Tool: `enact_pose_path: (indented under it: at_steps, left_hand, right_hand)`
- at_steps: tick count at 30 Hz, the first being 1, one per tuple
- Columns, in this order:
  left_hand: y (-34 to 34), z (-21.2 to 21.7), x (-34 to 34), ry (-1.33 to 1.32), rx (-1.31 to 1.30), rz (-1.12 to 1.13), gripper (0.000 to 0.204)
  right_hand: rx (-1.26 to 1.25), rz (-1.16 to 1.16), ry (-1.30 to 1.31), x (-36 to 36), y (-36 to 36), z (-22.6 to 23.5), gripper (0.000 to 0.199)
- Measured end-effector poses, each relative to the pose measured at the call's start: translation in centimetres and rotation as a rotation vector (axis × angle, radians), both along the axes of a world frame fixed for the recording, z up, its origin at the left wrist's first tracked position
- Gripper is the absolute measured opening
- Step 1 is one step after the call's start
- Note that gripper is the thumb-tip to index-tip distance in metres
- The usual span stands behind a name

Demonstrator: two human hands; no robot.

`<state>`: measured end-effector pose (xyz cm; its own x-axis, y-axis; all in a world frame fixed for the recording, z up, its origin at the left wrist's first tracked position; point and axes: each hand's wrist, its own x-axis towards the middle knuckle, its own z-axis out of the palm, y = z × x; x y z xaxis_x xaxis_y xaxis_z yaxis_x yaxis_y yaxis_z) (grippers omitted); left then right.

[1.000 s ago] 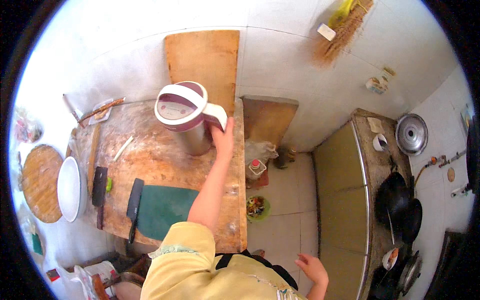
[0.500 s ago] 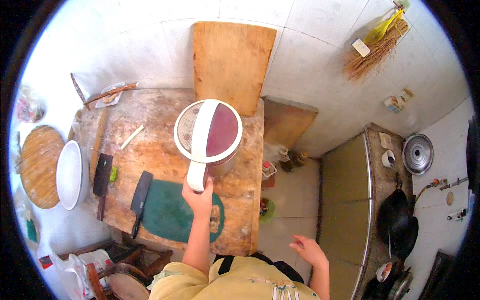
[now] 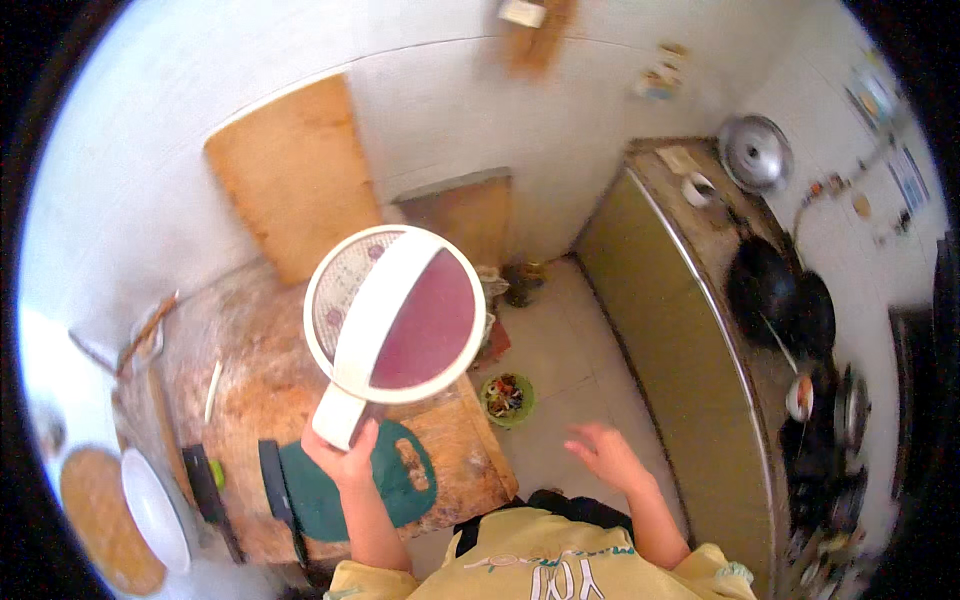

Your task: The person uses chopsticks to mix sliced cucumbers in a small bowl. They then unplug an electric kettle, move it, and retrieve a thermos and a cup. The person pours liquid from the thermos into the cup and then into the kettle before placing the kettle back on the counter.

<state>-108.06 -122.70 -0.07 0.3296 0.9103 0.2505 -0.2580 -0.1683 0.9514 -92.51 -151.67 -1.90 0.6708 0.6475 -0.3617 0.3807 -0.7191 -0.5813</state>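
Note:
A soymilk maker [image 3: 425, 330], a jug-like appliance with a white rim, a lid half maroon and half patterned, and a white band across the top, is in my left hand [image 3: 345, 462]. My fingers close round its white side handle, and it is held up over the wooden table [image 3: 250, 370]. Below my left forearm lies a green cutting board [image 3: 318, 500]. A black cleaver [image 3: 273, 475] rests at the board's left edge. My right hand [image 3: 608, 455] hangs beside the table, above the floor, with loosely spread fingers and nothing in it.
Left on the table are a second cleaver [image 3: 207, 495] and a white stick [image 3: 213, 392]. A wooden board [image 3: 295, 170] leans on the wall. A green bowl of scraps [image 3: 508, 400] sits on the floor. The stove counter at right holds a black wok [image 3: 760, 290].
The view has swung toward the right. My left hand has lifted the soymilk maker nearer the camera, and it is now tilted. My right hand is still free.

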Motion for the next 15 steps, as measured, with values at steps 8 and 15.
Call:
enact_pose_path:
  at_steps: [8,15]
  left_hand:
    - [-12.6,5.3,4.7,-0.031,0.122,-0.489,0.041]
    - [-33.9,6.9,6.0,0.093,0.046,-1.166,0.027]
  right_hand:
    - [0.678,-0.349,-0.221,-1.4,-7.4,8.9,0.056]
    - [1.107,-0.932,-0.282,-13.4,-29.5,7.1,0.065]
